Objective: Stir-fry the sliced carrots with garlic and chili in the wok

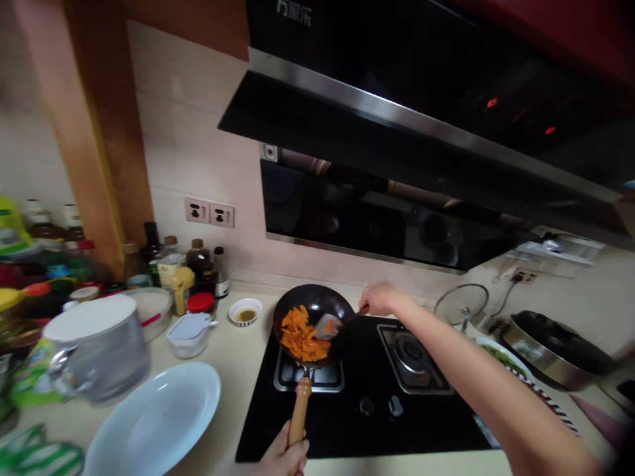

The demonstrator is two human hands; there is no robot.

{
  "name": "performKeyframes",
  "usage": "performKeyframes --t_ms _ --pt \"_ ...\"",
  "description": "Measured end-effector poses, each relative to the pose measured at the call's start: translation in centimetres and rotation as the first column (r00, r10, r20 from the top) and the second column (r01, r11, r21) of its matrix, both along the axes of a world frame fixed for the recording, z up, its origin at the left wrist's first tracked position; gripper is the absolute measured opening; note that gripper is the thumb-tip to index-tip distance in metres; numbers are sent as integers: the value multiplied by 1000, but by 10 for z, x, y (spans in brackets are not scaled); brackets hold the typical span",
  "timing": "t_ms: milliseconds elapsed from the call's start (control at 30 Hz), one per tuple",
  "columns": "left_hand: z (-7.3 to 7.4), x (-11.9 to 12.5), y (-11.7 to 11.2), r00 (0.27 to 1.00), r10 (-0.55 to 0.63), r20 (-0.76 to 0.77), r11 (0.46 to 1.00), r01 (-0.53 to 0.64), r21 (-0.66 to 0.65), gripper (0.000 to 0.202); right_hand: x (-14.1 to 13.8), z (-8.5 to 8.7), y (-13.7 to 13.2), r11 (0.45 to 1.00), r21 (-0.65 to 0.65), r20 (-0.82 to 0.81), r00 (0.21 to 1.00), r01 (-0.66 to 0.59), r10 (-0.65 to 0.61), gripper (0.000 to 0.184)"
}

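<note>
A black wok [313,305] sits on the left burner of the dark hob [357,410], holding orange carrot slices [300,334]. My left hand [282,457], at the bottom edge, is closed around the wok's wooden handle [299,410]. My right hand [381,299] reaches in from the right and grips the handle of a metal spatula [328,325]. The spatula blade rests in the wok beside the carrots with a few pieces on it.
A white plate [156,420] lies front left by a metal pot [99,350]. A lidded tub [191,334], a sauce dish [245,311] and several bottles [198,261] stand at the back left. A glass lid [461,304], a dish of greens [503,357] and an electric pan [555,350] are right. The hood [426,132] hangs overhead.
</note>
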State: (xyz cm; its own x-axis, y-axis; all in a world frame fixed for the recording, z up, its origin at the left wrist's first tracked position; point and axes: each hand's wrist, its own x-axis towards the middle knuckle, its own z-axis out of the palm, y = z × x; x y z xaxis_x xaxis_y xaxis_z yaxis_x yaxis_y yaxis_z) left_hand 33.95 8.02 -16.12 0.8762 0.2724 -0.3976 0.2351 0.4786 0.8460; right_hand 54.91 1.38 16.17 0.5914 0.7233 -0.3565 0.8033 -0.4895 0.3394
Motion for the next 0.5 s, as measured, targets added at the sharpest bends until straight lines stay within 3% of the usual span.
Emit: performKeyframes --t_ms 67,133,233,367,500 --pt "2 -1 -1 1000 6 -8 1000 -6 6 43 5 14 5 997 -65 -86 995 48 -54 29" --pt "3 -1 0 1000 20 -24 1000 -19 16 40 7 15 14 990 -108 -167 980 88 -106 32" --pt "0 1 -1 999 41 -27 999 -41 8 39 5 -4 25 989 -96 -274 952 112 -134 34" --pt "-5 4 -3 999 52 0 999 -52 -13 38 10 -32 21 991 54 -345 933 125 -99 32" --pt "-5 6 -2 998 56 1 998 -56 -18 37 21 -23 0 979 90 -428 894 185 -130 29"
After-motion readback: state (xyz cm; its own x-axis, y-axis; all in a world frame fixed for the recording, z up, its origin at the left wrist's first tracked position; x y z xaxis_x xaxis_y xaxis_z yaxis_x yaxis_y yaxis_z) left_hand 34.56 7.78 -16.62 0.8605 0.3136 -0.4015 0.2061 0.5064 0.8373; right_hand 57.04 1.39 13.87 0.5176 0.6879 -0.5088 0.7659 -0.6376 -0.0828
